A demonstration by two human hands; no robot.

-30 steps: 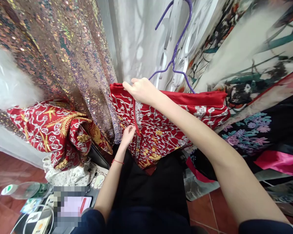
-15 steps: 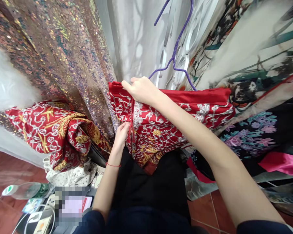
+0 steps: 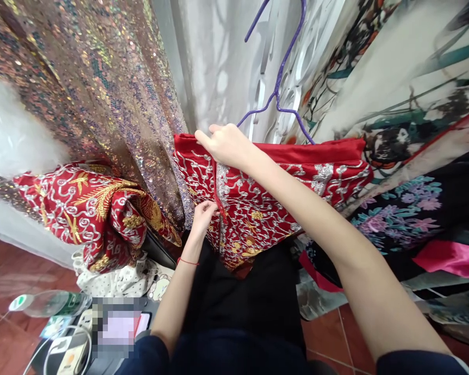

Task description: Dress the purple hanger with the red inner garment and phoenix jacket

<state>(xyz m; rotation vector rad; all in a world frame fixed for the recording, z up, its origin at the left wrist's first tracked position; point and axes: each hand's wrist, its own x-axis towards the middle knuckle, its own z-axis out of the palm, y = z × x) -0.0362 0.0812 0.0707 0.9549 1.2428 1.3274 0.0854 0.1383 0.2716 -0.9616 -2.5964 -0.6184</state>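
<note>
A red skirt (image 3: 258,187) with silver and gold embroidery hangs by its plain red waistband (image 3: 308,152) from a purple hanger (image 3: 276,96). My right hand (image 3: 226,146) is closed over the waistband near its left end, with the forearm crossing in front of the cloth. Lower down, my left hand (image 3: 205,216) pinches a thin red strip along the skirt's side seam. Whether that strip is a cord or a zip edge I cannot tell. The hanger's lower part is hidden inside the skirt.
At left, a red embroidered garment (image 3: 113,213) lies bunched beside a sequin curtain (image 3: 113,78). Below it are a plastic bottle (image 3: 47,303), a white cable (image 3: 89,344) and a partly blurred phone (image 3: 144,323). A black floral garment (image 3: 406,208) is at right.
My left hand has shifted slightly right and down along the skirt's side seam, still pinching. The red strip now lies closer to the seam. My right hand stays on the waistband.
</note>
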